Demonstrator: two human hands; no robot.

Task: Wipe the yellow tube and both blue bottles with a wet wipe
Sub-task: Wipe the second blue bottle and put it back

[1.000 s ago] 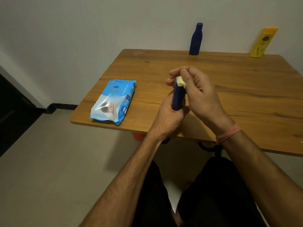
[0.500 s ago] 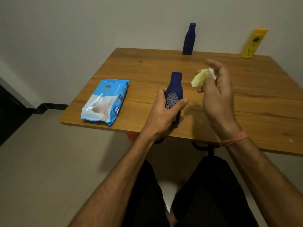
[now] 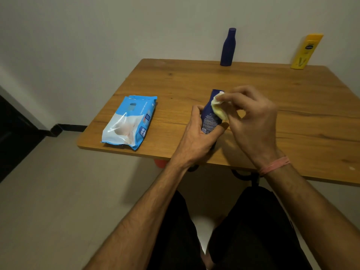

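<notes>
Fingers first: the left hand is curled round the lower body of the near blue bottle, thumb across its front on the printed label, fingertips wrapped round the far side, holding it upright over the near part of the wooden table. Whether the bottle's base rests on the wood, I can't tell; the palm hides it. Right hand comes in from the other side, thumb and forefingers pinching a crumpled pale-yellow wet wipe, and that wipe is pressed against the bottle's shoulder and upper body, just above the left thumb. The other right fingers are loosely bent behind the pinch, not touching the bottle as far as I can see. A pinkish band sits on the right wrist.

Well beyond both sets of fingertips, at the table's far edge by the wall, the second blue bottle stands upright, capped. Further out past the right knuckles, the yellow tube leans against the wall, also at the far edge. Away from the back of the left hand, well apart, lies the blue-and-white wipes pack, flat near the table's front edge.
</notes>
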